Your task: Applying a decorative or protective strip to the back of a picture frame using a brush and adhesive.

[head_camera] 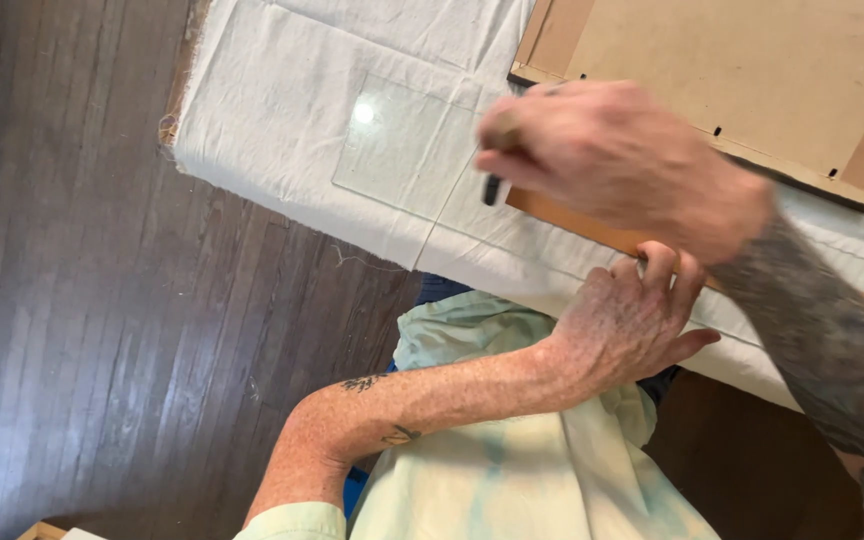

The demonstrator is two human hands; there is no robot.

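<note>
The right hand [617, 160] is curled closed around a small dark tool [492, 188], whose tip pokes out below the fingers, just over a clear glass pane [402, 145] on the white cloth [272, 100]. The left hand [627, 320] lies flat with fingers extended, fingertips pressing a wooden straightedge [577, 222] just beyond them.

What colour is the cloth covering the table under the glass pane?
The cloth is off-white, seen in the head view.

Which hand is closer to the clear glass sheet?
The right hand, which holds a small dark tool right at the edge of the glass sheet. The left hand rests lower, on the wooden strip.
</note>
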